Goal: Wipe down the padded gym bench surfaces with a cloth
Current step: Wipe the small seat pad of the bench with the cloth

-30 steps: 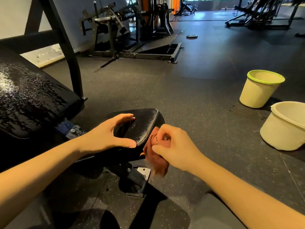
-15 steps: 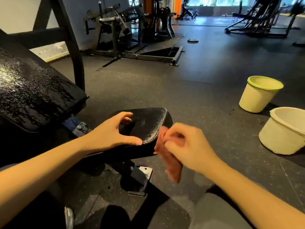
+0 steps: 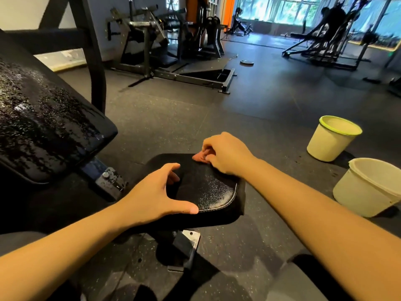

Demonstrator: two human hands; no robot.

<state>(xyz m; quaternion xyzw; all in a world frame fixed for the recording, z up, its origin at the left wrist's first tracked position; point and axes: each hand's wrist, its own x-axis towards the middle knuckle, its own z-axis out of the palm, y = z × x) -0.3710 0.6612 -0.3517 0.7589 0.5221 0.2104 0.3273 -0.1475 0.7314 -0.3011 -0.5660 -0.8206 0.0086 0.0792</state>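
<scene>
Right hand (image 3: 225, 156), fingers curled, presses a bunched cloth (image 3: 200, 157) onto the seat pad (image 3: 212, 190); left hand (image 3: 155, 195), fingers spread, braces its near edge.

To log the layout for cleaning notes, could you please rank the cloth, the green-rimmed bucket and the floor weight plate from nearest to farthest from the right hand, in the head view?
1. cloth, pinched in the right hand itself.
2. green-rimmed bucket, on the floor to the right.
3. weight plate, on the floor far ahead.
</scene>
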